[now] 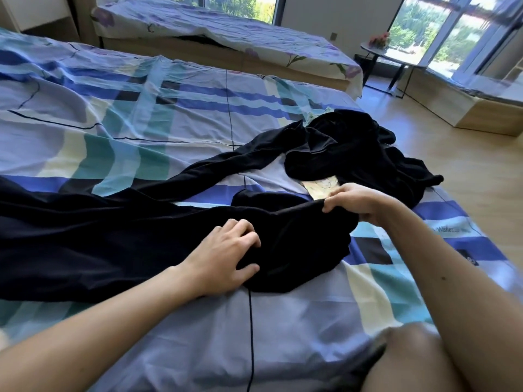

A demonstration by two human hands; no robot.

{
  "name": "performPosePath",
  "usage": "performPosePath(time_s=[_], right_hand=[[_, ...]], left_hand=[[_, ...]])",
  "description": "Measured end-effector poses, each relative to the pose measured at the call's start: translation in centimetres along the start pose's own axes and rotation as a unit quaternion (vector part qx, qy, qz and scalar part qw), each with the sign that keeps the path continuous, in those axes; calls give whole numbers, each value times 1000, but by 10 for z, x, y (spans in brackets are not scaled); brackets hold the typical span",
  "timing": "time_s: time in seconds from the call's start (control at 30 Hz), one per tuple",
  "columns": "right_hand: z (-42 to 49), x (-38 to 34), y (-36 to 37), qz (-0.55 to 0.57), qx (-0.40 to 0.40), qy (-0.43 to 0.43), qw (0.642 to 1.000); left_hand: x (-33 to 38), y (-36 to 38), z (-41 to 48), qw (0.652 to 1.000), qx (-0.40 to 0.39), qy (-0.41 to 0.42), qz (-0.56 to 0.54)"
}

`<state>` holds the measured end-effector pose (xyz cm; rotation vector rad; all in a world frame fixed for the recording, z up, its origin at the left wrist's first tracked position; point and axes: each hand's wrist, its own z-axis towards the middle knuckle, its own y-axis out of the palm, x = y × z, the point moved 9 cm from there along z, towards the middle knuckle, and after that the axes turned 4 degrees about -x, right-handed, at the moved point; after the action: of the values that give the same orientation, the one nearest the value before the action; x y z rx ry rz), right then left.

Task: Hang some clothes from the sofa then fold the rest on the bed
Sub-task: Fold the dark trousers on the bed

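A long black garment (99, 236) lies spread across the bed (283, 321), which has a blue, teal and cream checked cover. My left hand (226, 256) rests on the garment's near end, fingers curled into the cloth. My right hand (356, 202) pinches the garment's upper edge and lifts it a little. Beyond my right hand lies a second black garment (353, 154), crumpled, with a pale printed patch (319, 186) showing.
A second bed (226, 38) with a floral cover stands behind. At the far right are a small round table (379, 52) with flowers, a low wooden platform (452, 108) under large windows, and wood floor (452, 165). My knee (410, 360) is at the bottom right.
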<state>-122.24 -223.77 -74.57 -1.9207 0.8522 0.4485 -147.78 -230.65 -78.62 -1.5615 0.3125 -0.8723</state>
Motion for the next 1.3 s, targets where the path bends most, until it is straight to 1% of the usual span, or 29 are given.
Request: performPosePath(time_s=[0.07, 0.1, 0.2, 0.23, 0.27, 0.33, 0.4, 0.43, 0.47, 0.53, 0.57, 0.67, 0.73, 0.77, 0.83, 0.87, 0.93, 1.0, 1.1, 1.13, 1.2, 1.3], right_hand=[[-11, 13, 3, 9, -29, 14, 999], [-8, 18, 4, 14, -17, 5, 1000], [5, 12, -7, 53, 116, -76, 989], [10, 5, -5, 46, 132, -105, 985], [18, -2, 2, 32, 123, -128, 984], [30, -16, 23, -33, 56, -154, 986], [38, -25, 48, -140, -8, -151, 979], [41, -26, 54, -179, -25, -138, 974], [39, -29, 56, -188, -34, -131, 973], [27, -34, 47, -133, -42, -135, 981], [17, -34, 35, -85, -27, -142, 986], [-12, -17, -22, 61, 74, -145, 985], [-35, 4, -60, 141, 150, -117, 972], [-47, 17, -77, 183, 174, -104, 962], [-72, 48, -108, 206, 217, -87, 950], [-80, 60, -120, 162, 242, -75, 954], [-95, 89, -140, 34, 290, -50, 955], [-102, 113, -148, -58, 305, -18, 950], [-108, 140, -149, -95, 312, 20, 945], [-111, 146, -147, -106, 310, 31, 944], [-107, 158, -141, -106, 285, 40, 952], [-103, 180, -141, -60, 269, 55, 960]], left_hand=[[0, 7, 0, 1000, -19, 1, 12], [1, 8, 0, 1000, -23, 3, 14], [7, 10, 1, 1000, -27, 13, 9], [9, 10, 1, 999, -26, 16, 6], [10, 11, 1, 999, -26, 20, 4], [13, 14, 0, 999, -30, 23, 4], [15, 15, 0, 999, -34, 23, 9], [15, 16, -1, 999, -35, 23, 10], [15, 16, -2, 999, -37, 22, 11], [15, 16, -3, 999, -40, 21, 11], [15, 17, -3, 999, -42, 21, 13], [17, 17, 1, 998, -51, 20, 29], [14, 15, 3, 998, -55, 18, 33], [13, 14, 4, 998, -56, 19, 35], [15, 14, 7, 997, -64, 24, 43], [14, 13, 7, 996, -72, 21, 45], [16, 9, 15, 995, -80, 17, 50], [22, 0, 29, 998, -45, 4, 37], [50, -14, 61, 997, 69, 27, 2], [64, -14, 74, 995, 94, 36, -9], [91, -6, 101, 994, 94, 47, -29], [119, 19, 140, 998, 31, 54, -23]])
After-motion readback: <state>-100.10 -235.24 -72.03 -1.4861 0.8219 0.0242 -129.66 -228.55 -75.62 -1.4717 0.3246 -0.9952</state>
